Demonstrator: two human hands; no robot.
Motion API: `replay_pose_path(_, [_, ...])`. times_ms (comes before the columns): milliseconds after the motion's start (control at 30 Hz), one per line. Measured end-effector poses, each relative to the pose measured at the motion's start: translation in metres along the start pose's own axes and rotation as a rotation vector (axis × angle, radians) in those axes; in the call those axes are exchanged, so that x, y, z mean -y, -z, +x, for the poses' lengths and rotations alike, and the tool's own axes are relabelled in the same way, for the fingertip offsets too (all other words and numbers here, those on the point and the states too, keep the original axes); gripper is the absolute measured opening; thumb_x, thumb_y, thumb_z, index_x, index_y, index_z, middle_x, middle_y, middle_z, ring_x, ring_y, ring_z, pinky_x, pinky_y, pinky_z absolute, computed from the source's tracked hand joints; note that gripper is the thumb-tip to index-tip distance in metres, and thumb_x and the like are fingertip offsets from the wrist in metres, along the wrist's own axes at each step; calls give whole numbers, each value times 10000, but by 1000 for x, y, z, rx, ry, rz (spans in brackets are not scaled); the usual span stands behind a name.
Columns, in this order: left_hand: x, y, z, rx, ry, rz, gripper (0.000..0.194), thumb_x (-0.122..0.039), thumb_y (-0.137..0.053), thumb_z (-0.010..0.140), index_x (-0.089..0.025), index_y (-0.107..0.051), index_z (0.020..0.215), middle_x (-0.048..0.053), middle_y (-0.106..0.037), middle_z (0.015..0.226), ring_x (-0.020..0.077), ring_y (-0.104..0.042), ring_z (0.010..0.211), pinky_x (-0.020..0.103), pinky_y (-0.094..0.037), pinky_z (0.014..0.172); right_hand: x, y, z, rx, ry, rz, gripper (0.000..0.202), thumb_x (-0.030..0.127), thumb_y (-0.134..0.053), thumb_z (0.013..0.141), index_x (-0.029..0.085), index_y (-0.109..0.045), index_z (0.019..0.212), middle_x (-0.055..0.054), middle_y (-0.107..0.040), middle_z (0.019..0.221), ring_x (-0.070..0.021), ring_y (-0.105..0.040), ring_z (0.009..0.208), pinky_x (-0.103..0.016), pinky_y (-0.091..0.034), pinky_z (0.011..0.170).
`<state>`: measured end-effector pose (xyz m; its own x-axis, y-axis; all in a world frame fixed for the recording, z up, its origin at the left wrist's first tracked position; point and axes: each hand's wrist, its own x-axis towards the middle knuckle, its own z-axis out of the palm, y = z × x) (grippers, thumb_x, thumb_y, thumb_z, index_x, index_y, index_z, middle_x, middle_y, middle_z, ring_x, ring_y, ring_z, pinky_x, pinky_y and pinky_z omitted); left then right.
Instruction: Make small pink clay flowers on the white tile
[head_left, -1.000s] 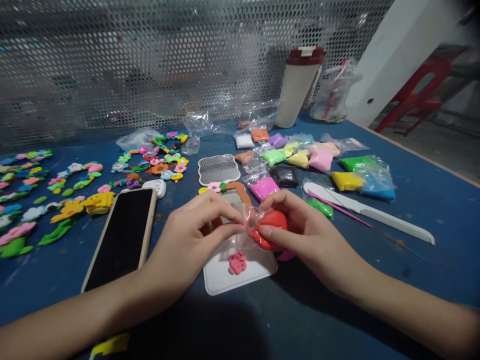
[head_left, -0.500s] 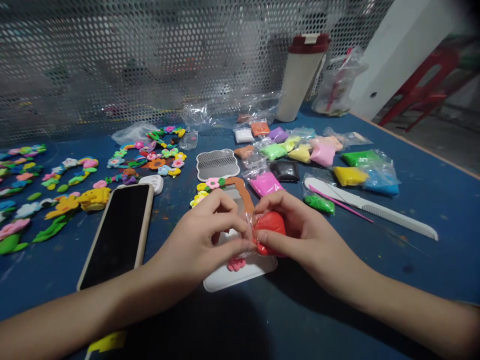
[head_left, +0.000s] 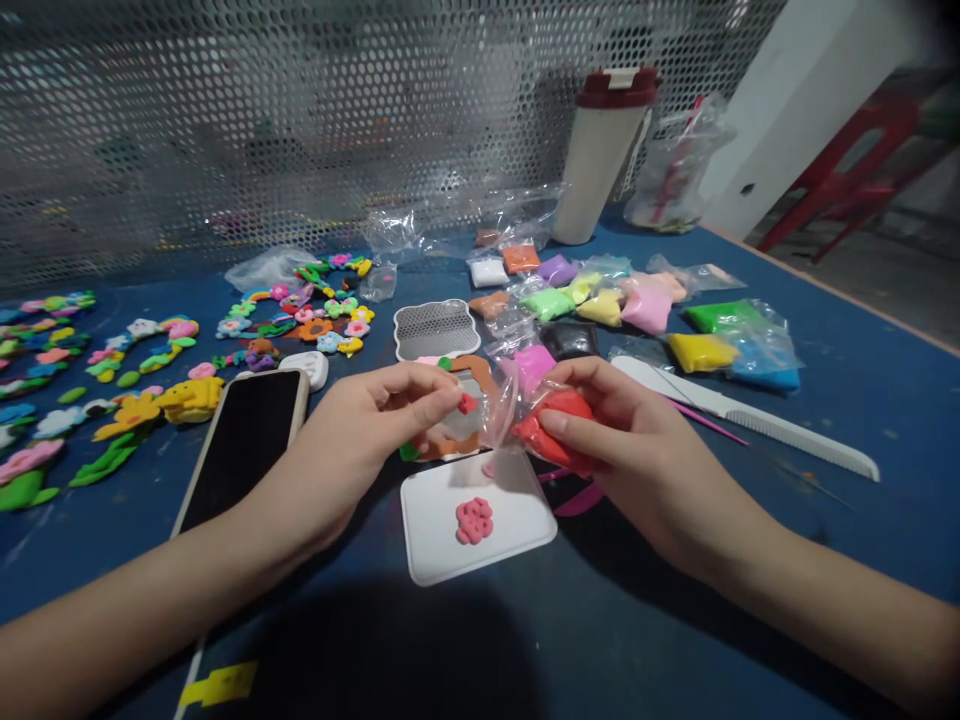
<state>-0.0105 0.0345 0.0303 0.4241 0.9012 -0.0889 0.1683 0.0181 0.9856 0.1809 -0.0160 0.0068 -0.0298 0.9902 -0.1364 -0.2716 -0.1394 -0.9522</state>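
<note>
Between the thumb and fingertips of my left hand (head_left: 375, 435) is a small piece of red clay (head_left: 466, 403). My right hand (head_left: 637, 450) grips a clear bag of red clay (head_left: 564, 425), its loose plastic end hanging to the left. Below both hands lies a white tray (head_left: 442, 545) with a bumpy pink clay piece (head_left: 475, 521) and a small pink bit on it. Behind the tray is a mirror frame (head_left: 480, 372) edged with brown clay and a green bit, partly hidden by my left hand and the bag.
A phone (head_left: 244, 430) lies left, beside several clay flowers and decorated rings (head_left: 142, 350). Several bagged clays (head_left: 646, 305), a white comb-ended tool (head_left: 787, 432) and a pink stick are right. A tumbler (head_left: 600, 160) stands behind, before a perforated metal panel (head_left: 262, 130).
My hands have moved apart. My left hand has come away from the bag with a red bit, and the pink piece on the tray is now uncovered.
</note>
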Motion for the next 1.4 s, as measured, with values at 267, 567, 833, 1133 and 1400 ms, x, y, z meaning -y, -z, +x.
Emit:
replay_pose_path(267, [-2, -4, -6, 21, -151, 329, 115, -194, -633, 804, -190, -634, 690, -26, -573, 860, 114, -539, 832, 208, -394, 721, -6, -9, -4, 71, 7, -49, 175, 226, -678, 786, 234, -548, 903, 43, -580, 790, -75, -535, 681, -177, -431, 592])
replay_pose_path(567, [1, -11, -10, 44, -260, 433, 136, -163, -627, 788, -181, -622, 653, -5, -509, 898, 124, -529, 855, 202, -418, 720, -8, -12, -8, 108, 98, -104, 133, 196, -645, 815, 239, -560, 908, 46, -567, 861, -78, -533, 754, -174, -437, 642])
replay_pose_path(833, [1, -2, -1, -74, -72, 43, 132, -308, -620, 840, -189, -607, 783, -35, -568, 748, 79, -506, 646, 156, -429, 583, -6, -9, -5, 94, 52, 12, 179, 201, -667, 800, 257, -559, 932, 44, -598, 829, -84, -563, 720, -179, -462, 629])
replay_pose_path(1133, [-2, -3, -3, -93, -50, 84, 49, -246, -657, 801, -198, -653, 808, -17, -644, 779, 91, -541, 592, 176, -434, 522, -3, -8, -4, 44, -23, 87, 187, 205, -685, 776, 235, -570, 920, 20, -619, 845, -99, -586, 734, -196, -479, 643])
replay_pose_path(1400, [-4, -7, -11, 28, -224, 520, 73, -182, -621, 808, -189, -660, 746, -28, -651, 729, 125, -576, 671, 210, -415, 592, -8, -9, -5, 83, 2, 21, 167, 224, -669, 799, 248, -556, 919, 32, -594, 858, -92, -554, 749, -189, -450, 636])
